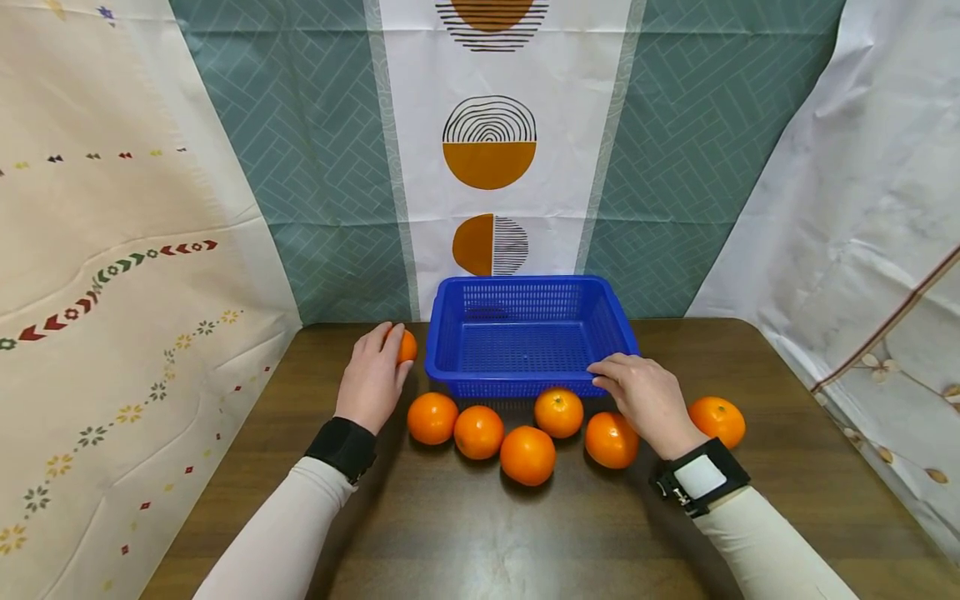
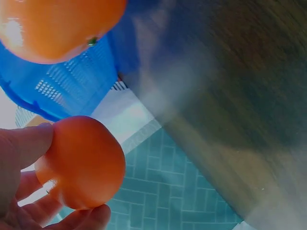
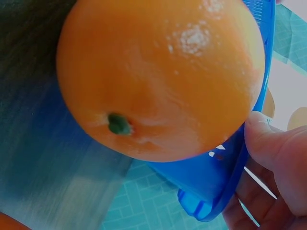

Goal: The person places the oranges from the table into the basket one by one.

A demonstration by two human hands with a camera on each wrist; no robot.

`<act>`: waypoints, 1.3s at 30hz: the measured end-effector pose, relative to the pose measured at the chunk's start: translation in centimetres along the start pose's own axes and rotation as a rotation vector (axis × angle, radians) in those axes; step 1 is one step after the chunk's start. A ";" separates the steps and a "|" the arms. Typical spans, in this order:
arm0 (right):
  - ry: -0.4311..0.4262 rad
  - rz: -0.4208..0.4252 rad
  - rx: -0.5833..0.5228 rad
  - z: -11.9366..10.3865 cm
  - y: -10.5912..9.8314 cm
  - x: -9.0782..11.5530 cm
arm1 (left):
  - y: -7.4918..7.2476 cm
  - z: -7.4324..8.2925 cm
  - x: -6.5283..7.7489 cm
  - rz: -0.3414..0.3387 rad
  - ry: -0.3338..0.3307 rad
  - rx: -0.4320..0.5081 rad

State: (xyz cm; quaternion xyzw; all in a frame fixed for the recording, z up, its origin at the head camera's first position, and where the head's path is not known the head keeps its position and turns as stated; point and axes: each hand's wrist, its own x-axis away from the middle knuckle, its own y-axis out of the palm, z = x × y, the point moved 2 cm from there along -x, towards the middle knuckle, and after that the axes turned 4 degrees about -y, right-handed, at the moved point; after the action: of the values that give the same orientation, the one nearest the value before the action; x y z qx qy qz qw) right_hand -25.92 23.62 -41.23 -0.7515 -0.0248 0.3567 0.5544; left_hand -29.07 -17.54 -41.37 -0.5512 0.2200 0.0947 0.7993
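Observation:
My left hand (image 1: 371,379) grips an orange (image 1: 407,347) just left of the blue plastic basket (image 1: 525,388). In the left wrist view its thumb and fingers curl round that orange (image 2: 81,163). At the basket's near right corner, my right hand (image 1: 648,396) pinches the rim; in the right wrist view the thumb (image 3: 261,139) lies against the blue rim (image 3: 235,177), the fingers on the other side. The basket stands upright, with nothing in it. A large orange (image 3: 158,76) fills much of the right wrist view, in front of the basket.
Several oranges (image 1: 528,456) lie on the brown wooden table (image 1: 480,542) along the basket's near side. Another orange (image 1: 717,422) sits right of my right wrist. Patterned cloth (image 1: 330,167) hangs behind the table and along both sides.

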 end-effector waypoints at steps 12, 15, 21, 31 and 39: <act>0.007 -0.005 -0.003 0.2 0.2 0.0 | -1.7 2.4 0.8 0.040 0.087 -0.005; 0.004 -0.004 -0.004 0.1 0.1 0.0 | -2.3 3.3 0.8 0.061 0.120 0.006; -0.009 0.010 -0.008 0.0 0.1 0.1 | -3.0 5.1 0.5 0.098 0.173 0.009; -0.022 0.027 -0.002 0.1 0.1 0.1 | -3.0 7.4 0.2 0.103 0.245 -0.006; -0.023 0.028 0.000 0.2 0.3 0.1 | -2.9 8.5 0.0 0.075 0.262 -0.019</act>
State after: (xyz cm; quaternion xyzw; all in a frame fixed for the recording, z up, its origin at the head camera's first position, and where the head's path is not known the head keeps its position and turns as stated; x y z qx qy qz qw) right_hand -26.04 23.72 -41.55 -0.7477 -0.0210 0.3731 0.5489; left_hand -25.85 -10.76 -36.45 -0.5577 0.3422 0.0538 0.7543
